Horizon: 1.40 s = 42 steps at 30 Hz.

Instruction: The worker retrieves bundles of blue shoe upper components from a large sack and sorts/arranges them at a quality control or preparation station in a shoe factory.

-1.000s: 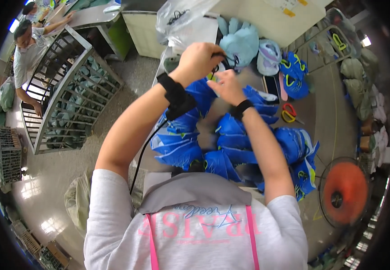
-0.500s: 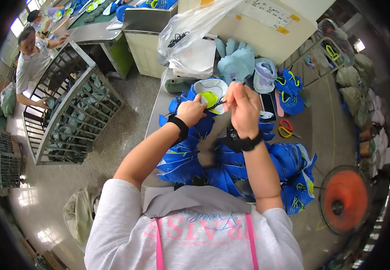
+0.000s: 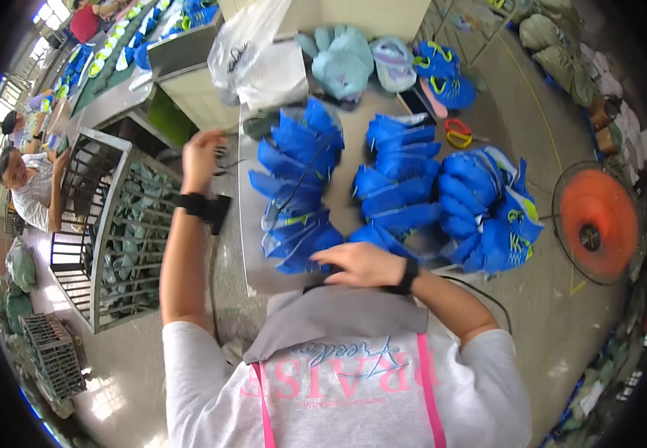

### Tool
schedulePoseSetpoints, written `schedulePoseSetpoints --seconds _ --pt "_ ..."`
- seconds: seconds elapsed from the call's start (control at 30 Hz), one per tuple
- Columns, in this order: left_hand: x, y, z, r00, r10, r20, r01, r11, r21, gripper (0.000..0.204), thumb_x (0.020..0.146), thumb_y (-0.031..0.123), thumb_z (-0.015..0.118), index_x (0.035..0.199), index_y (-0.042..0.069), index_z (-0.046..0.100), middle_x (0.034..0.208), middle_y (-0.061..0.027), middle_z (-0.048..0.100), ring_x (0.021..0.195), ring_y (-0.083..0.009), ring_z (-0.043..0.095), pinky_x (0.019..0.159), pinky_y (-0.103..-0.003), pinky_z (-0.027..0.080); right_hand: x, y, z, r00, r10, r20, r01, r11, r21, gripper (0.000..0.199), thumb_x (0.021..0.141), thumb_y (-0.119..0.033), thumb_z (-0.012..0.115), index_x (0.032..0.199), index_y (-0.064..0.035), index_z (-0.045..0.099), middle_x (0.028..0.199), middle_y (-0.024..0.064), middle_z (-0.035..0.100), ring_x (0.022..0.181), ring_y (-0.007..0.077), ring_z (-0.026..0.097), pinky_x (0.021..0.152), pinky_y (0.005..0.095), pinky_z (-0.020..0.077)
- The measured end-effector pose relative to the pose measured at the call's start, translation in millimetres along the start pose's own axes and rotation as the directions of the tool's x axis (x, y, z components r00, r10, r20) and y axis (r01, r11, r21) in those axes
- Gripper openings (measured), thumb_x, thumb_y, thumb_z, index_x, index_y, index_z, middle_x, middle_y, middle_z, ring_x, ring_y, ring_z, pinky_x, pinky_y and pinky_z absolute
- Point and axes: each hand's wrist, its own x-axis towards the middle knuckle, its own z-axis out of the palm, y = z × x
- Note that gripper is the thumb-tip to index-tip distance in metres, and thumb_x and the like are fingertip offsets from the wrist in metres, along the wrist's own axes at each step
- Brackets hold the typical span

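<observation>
My left hand [image 3: 202,160] is raised off the table's left edge, its fingers closed on dark cord [image 3: 222,159] that loops beside them. My right hand [image 3: 368,265] is low by the front edge, palm down beside the near end of a row of blue shoe uppers [image 3: 305,179]. Its thumb and forefinger curl around something dark that I cannot make out. A thin dark cord lies slantwise across that row. A second row of blue uppers [image 3: 398,179] stands to its right, and a curved stack of uppers [image 3: 469,187] sits farther right.
The metal table [image 3: 260,280] carries red-and-yellow scissors [image 3: 458,134], pale blue pieces [image 3: 342,63] and a plastic bag [image 3: 241,52]. A barred cart [image 3: 140,231] full of green pieces stands left, near a co-worker [image 3: 32,179]. An orange fan [image 3: 598,220] stands right.
My hands have parted from the upper with the lime tongue. The left went out to the left; the right came down toward me. My view has shifted too.
</observation>
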Motion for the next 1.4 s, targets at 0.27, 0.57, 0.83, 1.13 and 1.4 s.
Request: schedulePoseSetpoints --seconds 0.27,0.57,0.83,1.13,1.4 --pt "-95 144 24 0.814 -0.182 0.552 0.069 0.973 0.219 0.020 0.080 -0.002 0.051 0.095 0.005 0.063 0.069 -0.0022 0.056 0.059 -0.0058 0.047 0.053 -0.022 0.041 -105 -9 38 0.546 0.679 -0.491 -0.720 0.679 0.139 0.056 0.064 -0.017 0.075 0.112 -0.0058 0.049 0.111 0.0140 0.053 0.093 0.0238 0.056 0.073 0.0342 0.0456" --pt "-227 78 171 0.635 0.050 0.771 -0.396 0.878 0.269 0.064 0.075 0.011 0.053 0.129 -0.008 0.025 0.093 -0.0234 0.060 0.070 -0.0367 0.063 0.058 -0.040 0.052 -93 42 24 0.566 0.319 -0.760 -0.764 0.548 -0.340 0.075 0.052 0.002 0.064 0.122 -0.0228 0.049 0.129 0.0133 0.039 0.118 0.0343 0.036 0.086 0.0443 0.0389" --pt "-233 56 150 0.071 -0.100 0.993 -0.764 0.634 0.118 0.021 0.074 0.011 0.055 0.091 0.002 0.061 0.076 -0.0141 0.065 0.071 -0.0287 0.064 0.060 -0.037 0.051 -109 59 7 0.669 0.272 -0.692 -0.712 0.503 -0.491 0.073 0.061 0.009 0.053 0.124 -0.0282 0.049 0.134 0.0111 0.035 0.121 0.0347 0.032 0.096 0.0447 0.0311" --pt "-181 89 128 -0.121 0.172 0.978 -0.329 0.922 -0.203 0.020 0.077 0.007 0.052 0.091 0.008 0.066 0.075 -0.0087 0.066 0.074 -0.0230 0.064 0.065 -0.032 0.048 -104 62 45 0.332 0.239 -0.912 -0.849 0.498 -0.179 0.084 0.059 0.014 0.049 0.137 -0.0108 0.028 0.141 0.0223 0.018 0.123 0.0447 0.024 0.103 0.0491 0.0227" --pt "-13 169 216 0.755 0.507 0.416 -0.462 0.862 -0.210 0.041 0.073 -0.005 0.044 0.110 0.009 0.052 0.103 -0.0164 0.056 0.089 -0.0360 0.056 0.076 -0.041 0.045 -117 71 90 0.226 0.700 -0.678 0.119 0.671 0.732 0.098 0.070 0.003 0.054 0.140 -0.0076 -0.014 0.141 0.0162 0.020 0.127 0.0271 0.027 0.104 0.0363 0.0258"
